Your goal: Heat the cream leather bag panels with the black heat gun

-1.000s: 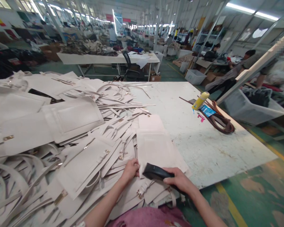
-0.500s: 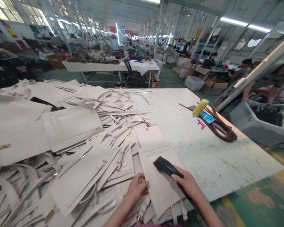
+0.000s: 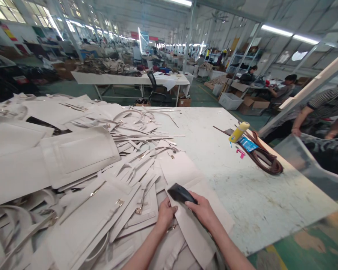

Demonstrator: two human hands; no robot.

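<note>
Beige flat panel of leather-like material (image 3: 215, 212), crossed by a raised seam, lies towards the near edge of the white, scuffed worktable (image 3: 259, 210), on the right margin of a heap. Its left side is lifted and bent upward. The left hand (image 3: 166, 213) pinches that side between thumb and fingers; the right hand (image 3: 200, 208) grips a black, smooth handheld tool (image 3: 181, 193), its broad head just beside the left fingertips.

The heap of beige panels and straps with gold-coloured buckles (image 3: 84, 150) covers the left part of the table, back to the far edge. Stains and scratches mark the bare right part. Near the right edge lie a coil of brown flat straps (image 3: 273, 168), a bright blue flat packet (image 3: 248, 144), a yellow plastic bottle (image 3: 239, 132) on its side and a small pink scrap (image 3: 240, 153).

Past the far edge stand a black office chair (image 3: 159, 96) and a long white table (image 3: 109, 78) under crumpled brownish material (image 3: 109, 66). Past the right edge, a person in a striped top (image 3: 326, 99) bends over a translucent plastic bin (image 3: 301, 153), one hand on its rim. Farther back are brown cardboard boxes (image 3: 253, 105), strip lights (image 3: 278, 30) and a green floor (image 3: 304, 243) with yellow lines.
</note>
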